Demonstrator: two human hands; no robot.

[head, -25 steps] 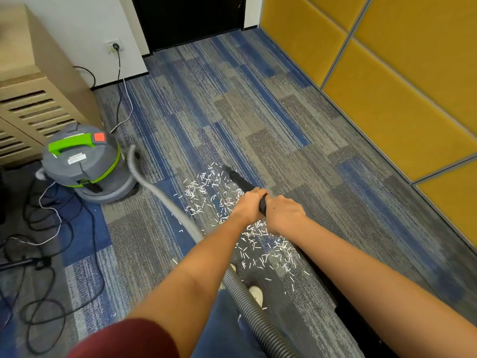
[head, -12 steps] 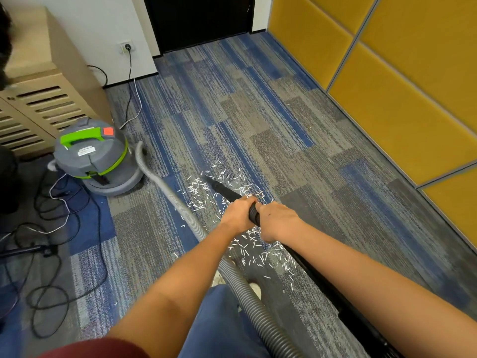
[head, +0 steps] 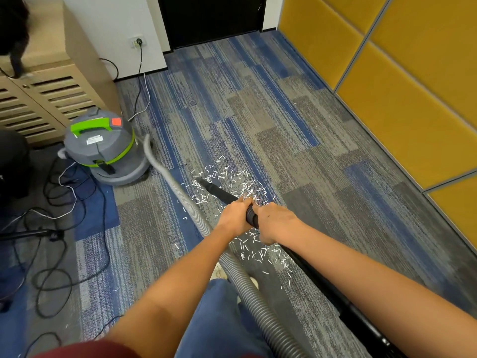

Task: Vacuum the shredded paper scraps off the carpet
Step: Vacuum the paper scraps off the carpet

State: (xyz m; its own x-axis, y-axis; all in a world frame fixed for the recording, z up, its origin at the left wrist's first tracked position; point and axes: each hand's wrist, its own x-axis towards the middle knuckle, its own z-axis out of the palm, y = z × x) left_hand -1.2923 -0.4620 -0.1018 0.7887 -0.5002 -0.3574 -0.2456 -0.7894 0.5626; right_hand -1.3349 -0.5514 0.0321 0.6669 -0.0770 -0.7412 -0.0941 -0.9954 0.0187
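White shredded paper scraps [head: 232,180] lie scattered on the blue and grey carpet [head: 296,140], some beyond my hands and more under them [head: 260,250]. A black vacuum nozzle [head: 215,190] points up and left, its tip low among the far scraps. My left hand [head: 236,214] grips the black tube from the left. My right hand [head: 275,223] grips it just behind, from the right. A grey ribbed hose [head: 180,202] runs from the grey and green vacuum cleaner [head: 103,146] past my legs.
A slatted wooden cabinet [head: 51,83] stands at the back left, beside a wall socket [head: 138,42]. Black and white cables [head: 59,202] tangle on the floor at left. Yellow padded wall panels [head: 402,81] line the right side. A dark door [head: 211,19] is at the far end.
The nozzle and both hands have swung left across the scraps, and the tip now sits nearer the hose. The view has shifted so the vacuum cleaner appears further right.
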